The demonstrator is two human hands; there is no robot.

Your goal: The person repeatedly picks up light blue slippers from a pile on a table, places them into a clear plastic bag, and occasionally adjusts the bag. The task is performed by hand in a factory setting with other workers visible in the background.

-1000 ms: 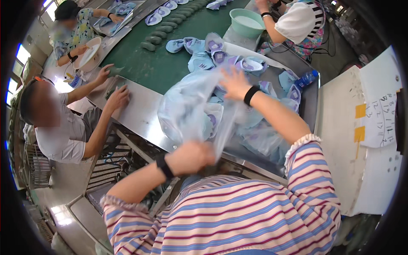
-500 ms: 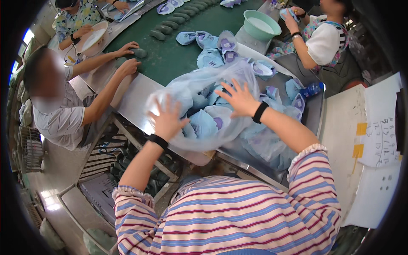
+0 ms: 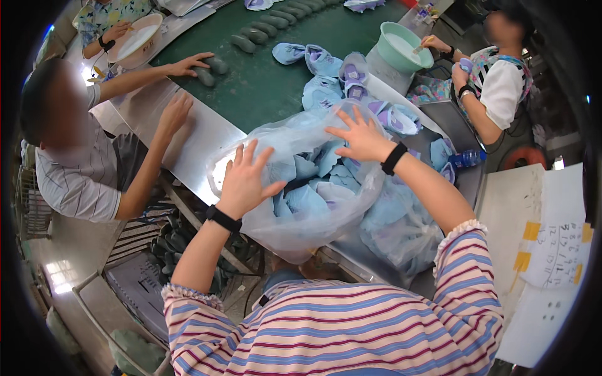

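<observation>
A clear plastic bag (image 3: 276,225) stands with its mouth spread wide at the table's near edge. Light blue shoe uppers (image 3: 307,199) with purple parts lie loosely inside it. My left hand (image 3: 246,175) is over the left side of the bag's mouth, fingers spread. Over the far right part of the mouth, my right hand (image 3: 362,138) also has its fingers stretched apart. Neither hand holds anything; whether the fingertips touch the plastic I cannot tell. Another plastic bag of blue uppers (image 3: 401,238) sits against the right side of the first.
More blue and purple uppers (image 3: 323,61) lie beyond the bag on the green belt (image 3: 232,88), near a row of dark green shoe lasts (image 3: 263,28). A co-worker's hand (image 3: 191,64) touches lasts at left. A green basin (image 3: 401,47) and a blue bottle (image 3: 467,158) stand at right.
The bag's mouth has settled wider, showing more uppers inside. My hands stay spread over it. At left, a co-worker's nearer hand has come away from the lasts.
</observation>
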